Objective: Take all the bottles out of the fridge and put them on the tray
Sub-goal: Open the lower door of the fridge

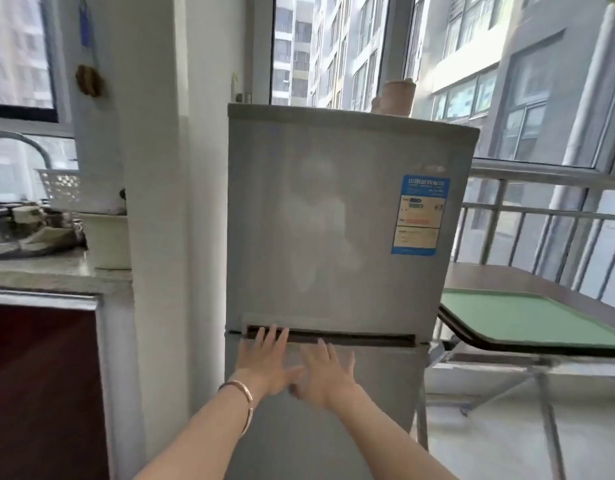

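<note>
A grey two-door fridge [334, 220] stands straight ahead with both doors shut, so no bottles can be seen. A dark handle slot [351, 338] runs between the upper and lower door. My left hand [268, 362], with a bangle on the wrist, lies open against the lower door, its fingertips at the slot's left end. My right hand [328, 370] is open beside it, fingers spread just below the slot. A green tray [528, 320] lies on the brown table [507, 277] to the right of the fridge.
A white wall column [160, 202] stands tight against the fridge's left side. Further left is a kitchen counter [56, 268] with dishes and a white basket. A metal railing [541, 216] and windows lie behind the table. A tan pot [396, 97] sits on the fridge.
</note>
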A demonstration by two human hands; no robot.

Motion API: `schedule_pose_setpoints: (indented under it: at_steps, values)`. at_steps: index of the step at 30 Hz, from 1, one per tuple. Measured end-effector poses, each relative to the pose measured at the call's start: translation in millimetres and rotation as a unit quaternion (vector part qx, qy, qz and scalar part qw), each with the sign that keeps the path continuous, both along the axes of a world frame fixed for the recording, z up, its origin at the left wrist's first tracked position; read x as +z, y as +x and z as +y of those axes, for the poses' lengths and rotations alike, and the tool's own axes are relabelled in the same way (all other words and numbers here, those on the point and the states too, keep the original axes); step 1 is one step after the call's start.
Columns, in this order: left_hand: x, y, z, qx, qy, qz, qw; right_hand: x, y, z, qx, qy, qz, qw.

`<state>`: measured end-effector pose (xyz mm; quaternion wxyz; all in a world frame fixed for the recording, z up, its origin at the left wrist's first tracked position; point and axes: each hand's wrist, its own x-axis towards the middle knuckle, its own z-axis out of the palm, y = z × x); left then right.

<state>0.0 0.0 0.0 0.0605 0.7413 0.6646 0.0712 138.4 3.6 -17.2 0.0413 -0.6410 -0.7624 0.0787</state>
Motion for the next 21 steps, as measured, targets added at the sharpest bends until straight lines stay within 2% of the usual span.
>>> schedule_pose_setpoints:
  at_steps: [3,7,13,18,21]
  values:
    - [-45,-14,16,-0.005,0.035,0.045,0.998,-36,-17,13,0.042,0.07,-0.019,0.996]
    - [-82,-20,43,-0.018,0.102,0.055,0.993,-64,-25,40,0.05,0.142,-0.035,0.988]
    - [-84,-13,58,-0.006,0.129,0.001,0.992,-63,-24,53,0.038,0.135,-0.022,0.99]
    - [-77,-16,56,0.0,0.171,0.012,0.985,-50,-28,52,0.031,0.136,-0.007,0.99]
    - [-65,-18,48,-0.014,0.214,0.034,0.976,-46,-28,47,0.02,0.186,0.002,0.982]
